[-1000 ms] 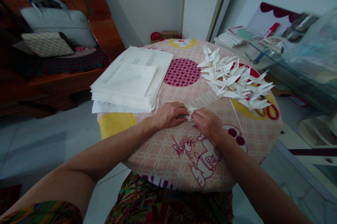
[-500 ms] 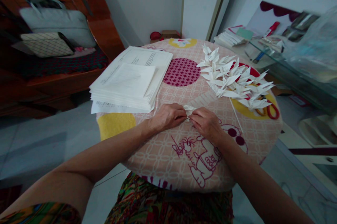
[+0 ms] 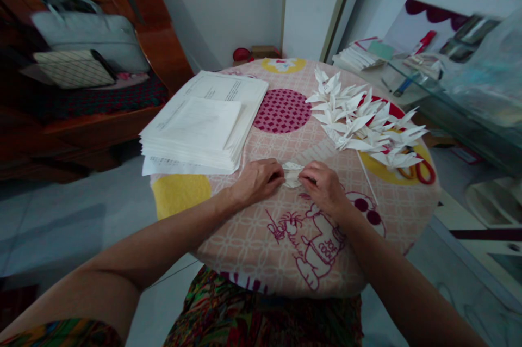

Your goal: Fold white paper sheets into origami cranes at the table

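Note:
A small folded piece of white paper (image 3: 292, 176) lies on the patterned tablecloth (image 3: 244, 227), between my two hands. My left hand (image 3: 261, 178) pinches its left edge with closed fingers. On the other side, my right hand (image 3: 321, 184) grips the right edge between thumb and fingers. Just beyond the paper rests a pale ruler (image 3: 316, 154), partly covered at its far end. Folded white paper cranes (image 3: 359, 118) are heaped to the right. At the left stands a thick stack of printed sheets (image 3: 244, 129), with smaller paper squares (image 3: 204, 121) on top.
Scissors with red and orange handles (image 3: 424, 172) lie partly under the cranes near the table's right edge. A thin white stick (image 3: 367, 175) is by my right wrist. A glass shelf with clutter (image 3: 440, 94) borders the right; a wooden bench with bags (image 3: 89, 37) stands left.
My hands have moved slightly apart, the right one to the right, so more of the folded paper shows between them. The stack and the cranes stay in place.

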A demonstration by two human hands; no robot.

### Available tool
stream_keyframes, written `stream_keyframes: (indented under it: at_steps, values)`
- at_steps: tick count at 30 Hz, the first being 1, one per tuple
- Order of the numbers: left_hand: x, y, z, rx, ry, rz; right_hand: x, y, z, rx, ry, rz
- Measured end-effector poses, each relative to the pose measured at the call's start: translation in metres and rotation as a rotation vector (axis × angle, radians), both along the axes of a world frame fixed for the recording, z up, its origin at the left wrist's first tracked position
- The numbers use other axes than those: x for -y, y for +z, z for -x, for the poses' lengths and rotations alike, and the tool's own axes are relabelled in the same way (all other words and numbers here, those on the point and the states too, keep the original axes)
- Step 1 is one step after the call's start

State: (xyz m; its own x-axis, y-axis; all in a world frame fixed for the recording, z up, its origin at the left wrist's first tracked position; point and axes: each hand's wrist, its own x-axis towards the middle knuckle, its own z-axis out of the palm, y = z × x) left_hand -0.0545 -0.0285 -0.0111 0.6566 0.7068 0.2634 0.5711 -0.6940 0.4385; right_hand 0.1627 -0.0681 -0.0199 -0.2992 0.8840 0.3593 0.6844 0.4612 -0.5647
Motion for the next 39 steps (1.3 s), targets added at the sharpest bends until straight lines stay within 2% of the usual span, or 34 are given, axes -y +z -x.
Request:
stream_keyframes:
  at_steps: [11,17,28,33,36,39]
  values:
    - [0.002,-0.003,-0.011,0.02,0.105,0.118,-0.006,0.002,0.004,0.06,-0.063,0.038]
    - [0.004,-0.003,-0.015,-0.068,0.193,0.075,-0.008,0.001,0.005,0.11,-0.11,0.033]
    - [0.003,0.002,-0.019,-0.241,0.201,0.05,-0.01,-0.001,0.007,0.171,-0.126,-0.015]
    - [0.003,-0.002,-0.01,-0.062,0.086,0.059,-0.006,0.001,-0.002,0.144,-0.005,-0.004]
    - [0.005,-0.003,-0.009,0.009,0.004,0.005,-0.001,0.003,-0.003,0.163,0.012,-0.044]
    - [0.006,-0.002,-0.013,0.008,-0.022,-0.02,0.002,0.004,-0.002,0.185,0.014,-0.069]
